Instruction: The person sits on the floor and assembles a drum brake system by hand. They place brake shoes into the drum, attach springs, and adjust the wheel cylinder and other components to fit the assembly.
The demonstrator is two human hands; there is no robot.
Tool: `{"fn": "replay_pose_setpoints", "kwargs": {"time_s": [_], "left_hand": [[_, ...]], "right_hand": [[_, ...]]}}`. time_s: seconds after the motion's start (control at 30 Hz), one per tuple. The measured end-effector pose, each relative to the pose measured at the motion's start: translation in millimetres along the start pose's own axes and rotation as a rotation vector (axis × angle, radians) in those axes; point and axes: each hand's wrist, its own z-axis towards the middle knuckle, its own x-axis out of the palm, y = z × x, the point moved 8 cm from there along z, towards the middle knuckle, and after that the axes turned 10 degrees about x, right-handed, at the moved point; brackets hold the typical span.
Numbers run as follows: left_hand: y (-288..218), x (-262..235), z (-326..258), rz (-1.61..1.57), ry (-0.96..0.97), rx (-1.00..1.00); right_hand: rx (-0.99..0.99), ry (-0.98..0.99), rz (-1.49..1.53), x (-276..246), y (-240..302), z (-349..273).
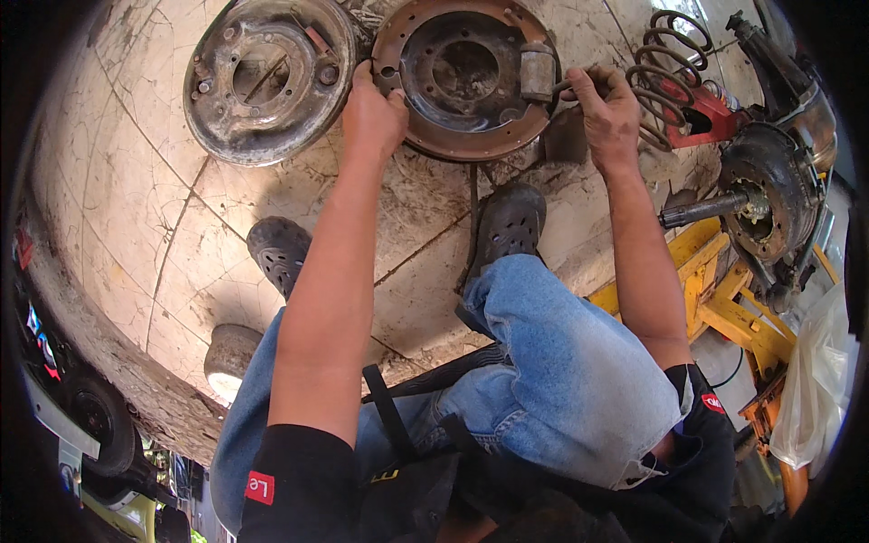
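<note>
My left hand [374,113] is closed at the left rim of a rusty round brake backing plate [419,136], its thumb and fingers pressed at the edge. A grey cylindrical metal piece [537,72] lies over the right side of that plate. Beside it my right hand [608,113] pinches a thin rod that reaches toward the cylinder; whether the two are joined I cannot tell. To the left, close to my left hand, a second, greyer brake backing plate [312,122] lies on the tiles.
Right of my right hand stand a coil spring [647,77] and a red metal part [711,118]. Farther right are a greasy hub with a shaft [769,195] and a yellow stand [738,317]. A round metal block [231,357] sits by my left leg on the dirty tiled floor [118,226].
</note>
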Motion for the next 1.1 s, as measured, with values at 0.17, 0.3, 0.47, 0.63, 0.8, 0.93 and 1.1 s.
{"fn": "replay_pose_setpoints", "kwargs": {"time_s": [0.17, 0.3, 0.47, 0.63, 0.8, 0.93, 1.1], "left_hand": [[-62.0, -1.5, -22.1, 0.171, -0.191, 0.508], [-80.4, 44.4, -25.1, -0.42, 0.21, 0.44], [-81.7, 49.2, -20.1, -0.333, 0.136, 0.487], [-51.4, 60.2, -17.8, -0.436, 0.122, 0.17], [-52.2, 70.5, -23.3, -0.45, 0.264, 0.005], [-57.0, 73.9, -28.7, -0.295, 0.356, -0.004], [-63.6, 67.6, -24.2, -0.121, 0.251, 0.063]], "right_hand": [[0.114, 0.192, -0.061, 37.3, 25.7, 3.7], [0.146, 0.323, 0.046, 63.7, 18.3, 4.4], [0.323, 0.338, 0.136, 68.3, 0.9, -0.4], [0.076, 0.12, -0.242, 28.2, 3.0, 3.8], [-0.009, 0.103, -0.326, 21.1, -48.5, -10.2], [0.326, 0.336, -0.096, 34.5, -80.8, -5.5], [0.226, 0.323, -0.022, 33.7, -86.6, -2.7]]}}
